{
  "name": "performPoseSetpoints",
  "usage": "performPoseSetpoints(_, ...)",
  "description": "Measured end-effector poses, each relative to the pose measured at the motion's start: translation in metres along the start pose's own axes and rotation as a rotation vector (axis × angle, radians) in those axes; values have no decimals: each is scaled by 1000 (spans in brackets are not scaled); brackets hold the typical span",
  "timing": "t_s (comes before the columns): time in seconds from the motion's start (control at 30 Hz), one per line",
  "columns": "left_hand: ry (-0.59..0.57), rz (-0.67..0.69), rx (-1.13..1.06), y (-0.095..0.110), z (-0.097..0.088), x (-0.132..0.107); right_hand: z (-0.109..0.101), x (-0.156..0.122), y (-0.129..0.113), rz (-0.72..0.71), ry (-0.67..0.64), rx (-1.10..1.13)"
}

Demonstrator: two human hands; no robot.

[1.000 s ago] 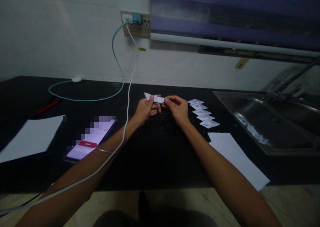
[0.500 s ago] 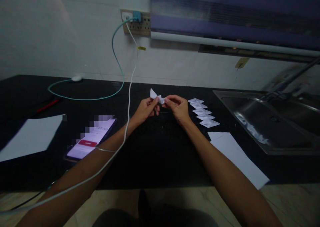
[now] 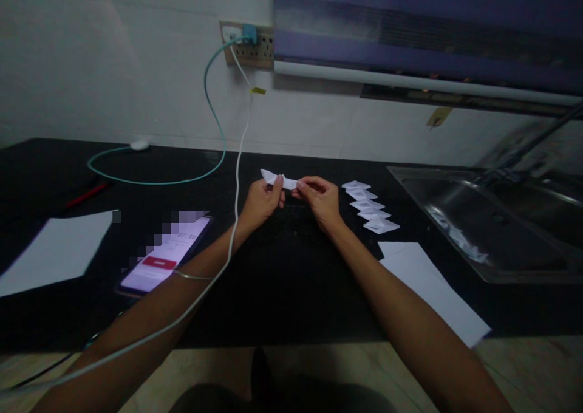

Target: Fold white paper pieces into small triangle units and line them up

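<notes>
A small piece of folded white paper [image 3: 288, 183] is stretched between my two hands above the black counter. My left hand [image 3: 265, 199] pinches it with thumb and fingers, and a pointed end sticks out past the thumb to the upper left. Thumb and fingertips of my right hand [image 3: 321, 199] close on its other end. Just right of that hand, several folded paper boats [image 3: 370, 205] lie in an overlapping row. Fingertips behind the paper are partly hidden.
White paper sheets [image 3: 430, 285] lie by my right forearm, another sheet [image 3: 59, 249] at far left. A lit phone [image 3: 166, 255] sits beside my left forearm. A white cable [image 3: 236, 188] hangs across that arm. A steel sink [image 3: 483, 218] is at right; a teal cable [image 3: 155, 182] loops behind.
The folded paper has been drawn out longer and flatter between my hands. My left hand has moved slightly left, and the pointed end has tipped down from upright.
</notes>
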State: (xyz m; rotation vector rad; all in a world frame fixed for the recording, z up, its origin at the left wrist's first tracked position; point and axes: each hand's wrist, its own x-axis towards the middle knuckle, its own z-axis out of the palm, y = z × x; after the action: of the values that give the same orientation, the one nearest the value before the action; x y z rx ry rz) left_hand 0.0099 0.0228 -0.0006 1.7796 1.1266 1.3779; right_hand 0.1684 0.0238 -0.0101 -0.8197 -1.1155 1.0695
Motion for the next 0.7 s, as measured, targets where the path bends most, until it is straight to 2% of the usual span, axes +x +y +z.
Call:
performPoseSetpoints(0.33, -22, -4, -84, 9, 1, -1, 7, -5, -3, 6, 6, 6)
performPoseSetpoints(0.4, -28, -60, -136, 6, 1, 1, 4, -3, -3, -10, 12, -9)
performPoseSetpoints(0.47, -45, -172, -221, 2, 0, 3, 0, 0, -3, -39, 9, -48)
performPoseSetpoints(0.57, -55, -310, -352, -2, -2, 5, -8, 3, -5, -103, -45, -164)
performPoseSetpoints(0.7, -68, -277, -359, -1, -4, 5, -13, 1, -11, -227, -116, -348)
